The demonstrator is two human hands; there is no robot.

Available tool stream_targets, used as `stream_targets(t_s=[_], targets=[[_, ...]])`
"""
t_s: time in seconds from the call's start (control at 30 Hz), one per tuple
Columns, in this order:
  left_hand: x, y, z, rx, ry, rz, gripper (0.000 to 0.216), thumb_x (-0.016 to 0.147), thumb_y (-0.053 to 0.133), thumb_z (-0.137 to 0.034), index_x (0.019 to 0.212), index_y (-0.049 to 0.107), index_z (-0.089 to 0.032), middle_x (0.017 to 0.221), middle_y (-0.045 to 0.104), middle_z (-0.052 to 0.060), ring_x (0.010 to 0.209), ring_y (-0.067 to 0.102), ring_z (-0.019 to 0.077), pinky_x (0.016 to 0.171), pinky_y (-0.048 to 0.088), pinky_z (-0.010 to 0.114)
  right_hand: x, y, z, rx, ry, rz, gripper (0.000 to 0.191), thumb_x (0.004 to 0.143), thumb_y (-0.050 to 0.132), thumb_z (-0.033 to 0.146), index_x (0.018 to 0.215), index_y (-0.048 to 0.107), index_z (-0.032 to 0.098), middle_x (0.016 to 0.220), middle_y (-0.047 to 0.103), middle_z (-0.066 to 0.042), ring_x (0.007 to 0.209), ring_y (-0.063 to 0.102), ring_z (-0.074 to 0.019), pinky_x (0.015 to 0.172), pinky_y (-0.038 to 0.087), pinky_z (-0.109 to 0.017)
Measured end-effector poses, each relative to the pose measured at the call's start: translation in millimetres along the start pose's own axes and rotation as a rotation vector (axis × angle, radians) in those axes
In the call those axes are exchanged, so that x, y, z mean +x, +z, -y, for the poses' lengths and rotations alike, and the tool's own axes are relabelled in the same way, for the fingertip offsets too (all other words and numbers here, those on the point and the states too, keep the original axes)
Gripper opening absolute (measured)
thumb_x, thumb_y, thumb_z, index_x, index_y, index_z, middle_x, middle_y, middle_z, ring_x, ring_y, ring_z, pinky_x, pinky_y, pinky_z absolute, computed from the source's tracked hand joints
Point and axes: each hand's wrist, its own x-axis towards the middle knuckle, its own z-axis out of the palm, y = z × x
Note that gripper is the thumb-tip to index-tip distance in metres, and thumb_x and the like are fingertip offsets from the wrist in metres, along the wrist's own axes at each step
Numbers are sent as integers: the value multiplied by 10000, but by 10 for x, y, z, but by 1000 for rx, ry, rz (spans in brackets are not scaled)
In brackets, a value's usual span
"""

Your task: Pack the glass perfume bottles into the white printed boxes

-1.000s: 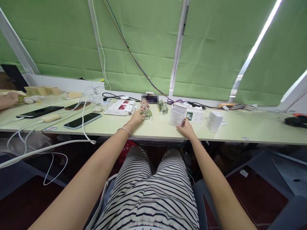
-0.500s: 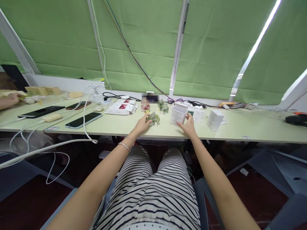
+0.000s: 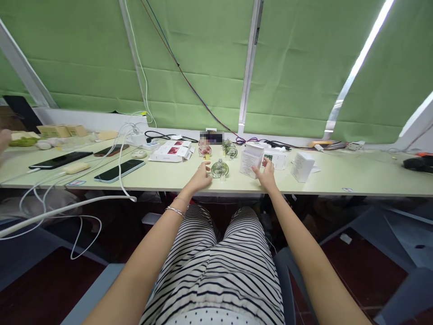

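A small round glass bottle (image 3: 219,169) stands on the pale green table (image 3: 355,180) just ahead of me. My left hand (image 3: 201,177), with a bracelet on the wrist, rests at the bottle's left side, its curled fingertips against the glass. My right hand (image 3: 267,174) grips the right side of an upright white box (image 3: 251,161) with an open top flap. The bottle sits between my two hands, a little left of the box.
Two more glass bottles (image 3: 204,150) (image 3: 230,150) stand behind, with further white boxes (image 3: 302,166) to the right. Printed leaflets (image 3: 172,151), several phones (image 3: 118,170) and white charging cables (image 3: 122,149) lie to the left. Another person's hand (image 3: 3,137) shows at the far left edge.
My left hand drew the glass bottle from the back group towards me and to the right, setting it by the box. My right hand shifted from the box's front to its right side.
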Motion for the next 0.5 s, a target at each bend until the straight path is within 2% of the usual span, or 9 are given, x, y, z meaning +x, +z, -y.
stream_targets(t_s=[0.1,0.33,0.5], targets=[[10,9,21,-14,-30,4,662,672,503,-144,1292,270,-130,1057,526,100,725,554,141,710,458,290,0,1,4,-6,-1,-20,723,679,491,599,1223,353,143,1211,414,-180,1136,418,-289,989,292,-489],[-22,39,-24,18,-5,-32,616,679,527,-164,1251,301,-125,819,585,25,727,576,168,699,445,282,6,23,-56,-26,-7,16,688,699,476,596,1205,369,142,1220,419,-182,1137,418,-286,992,289,-476],[-4,1,6,-256,-43,-272,510,694,559,-205,1169,375,-166,856,576,20,718,581,139,716,465,291,14,38,-84,-29,-20,14,656,708,465,605,1185,384,161,1191,450,-160,1126,424,-280,980,300,-474]])
